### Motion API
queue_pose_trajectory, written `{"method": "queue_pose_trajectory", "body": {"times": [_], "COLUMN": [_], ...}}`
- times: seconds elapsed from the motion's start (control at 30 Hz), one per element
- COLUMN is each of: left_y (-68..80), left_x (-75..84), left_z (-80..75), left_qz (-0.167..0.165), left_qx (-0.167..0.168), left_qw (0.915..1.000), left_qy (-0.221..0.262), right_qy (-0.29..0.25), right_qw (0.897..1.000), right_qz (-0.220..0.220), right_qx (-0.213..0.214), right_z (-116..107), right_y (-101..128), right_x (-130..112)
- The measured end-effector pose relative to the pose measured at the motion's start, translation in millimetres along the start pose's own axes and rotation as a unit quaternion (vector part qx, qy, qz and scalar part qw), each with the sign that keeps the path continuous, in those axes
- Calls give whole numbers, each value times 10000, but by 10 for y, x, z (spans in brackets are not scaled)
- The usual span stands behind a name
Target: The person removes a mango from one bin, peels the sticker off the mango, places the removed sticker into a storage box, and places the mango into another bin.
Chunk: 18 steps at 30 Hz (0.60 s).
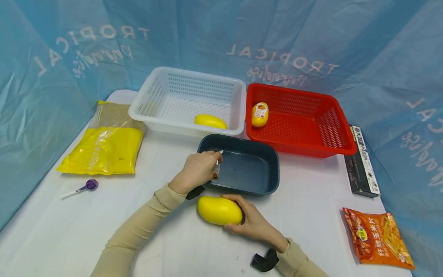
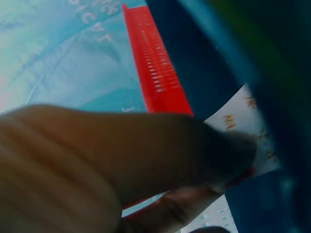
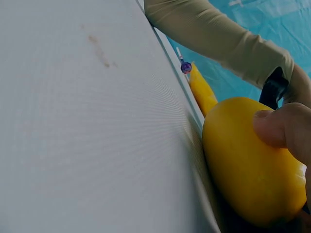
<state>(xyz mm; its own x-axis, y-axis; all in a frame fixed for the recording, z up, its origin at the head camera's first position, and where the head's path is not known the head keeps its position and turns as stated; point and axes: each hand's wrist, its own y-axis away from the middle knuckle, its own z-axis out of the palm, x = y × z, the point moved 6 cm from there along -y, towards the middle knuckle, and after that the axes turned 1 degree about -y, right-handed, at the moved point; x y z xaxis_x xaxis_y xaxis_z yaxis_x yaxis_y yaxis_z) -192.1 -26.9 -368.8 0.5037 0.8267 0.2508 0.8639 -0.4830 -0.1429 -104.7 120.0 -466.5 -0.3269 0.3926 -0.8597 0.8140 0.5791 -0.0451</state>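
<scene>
My left hand (image 1: 199, 169) hovers over the near left corner of a dark blue tub (image 1: 242, 166) and pinches a small white packet with orange print (image 1: 217, 169); the same packet (image 2: 248, 131) shows past my fingers in the left wrist view. My right hand (image 1: 250, 219) grips a yellow mango (image 1: 219, 210) lying on the white table (image 1: 69, 231) just in front of the tub. In the right wrist view the mango (image 3: 248, 160) fills the right side, with my thumb on it.
A white basket (image 1: 152, 96) holds another mango (image 1: 210, 121); a red basket (image 1: 311, 127) holds a labelled yellow fruit (image 1: 260, 114). A yellow pasta bag (image 1: 104, 142) and a purple lollipop (image 1: 86, 186) lie left. A black pasta box (image 1: 361, 161) and an orange snack bag (image 1: 377, 238) lie right.
</scene>
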Motion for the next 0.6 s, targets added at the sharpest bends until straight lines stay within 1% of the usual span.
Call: {"method": "queue_pose_trajectory", "body": {"times": [0.13,0.3,0.37,0.47,0.53,0.6], "left_y": [-8,-8,-11,-21,-35,-51], "left_x": [12,53,62,52,44,46], "left_z": [84,151,187,265,317,364], "left_qz": [87,222,244,183,145,160], "left_qx": [-206,-423,-587,-950,-1216,-1464], "left_qw": [9994,9987,9979,9952,9912,9847], "left_qy": [-251,-168,-96,144,501,932], "right_qy": [-42,-49,-34,-15,-10,-22], "right_qw": [10000,10000,10000,10000,10000,9999], "right_qz": [4,10,16,28,37,79], "right_qx": [-14,-24,-38,-53,-56,-61], "right_z": [8,14,14,12,9,7], "right_y": [-6,-4,-5,-4,-3,-2], "right_x": [8,18,17,9,6,10]}}
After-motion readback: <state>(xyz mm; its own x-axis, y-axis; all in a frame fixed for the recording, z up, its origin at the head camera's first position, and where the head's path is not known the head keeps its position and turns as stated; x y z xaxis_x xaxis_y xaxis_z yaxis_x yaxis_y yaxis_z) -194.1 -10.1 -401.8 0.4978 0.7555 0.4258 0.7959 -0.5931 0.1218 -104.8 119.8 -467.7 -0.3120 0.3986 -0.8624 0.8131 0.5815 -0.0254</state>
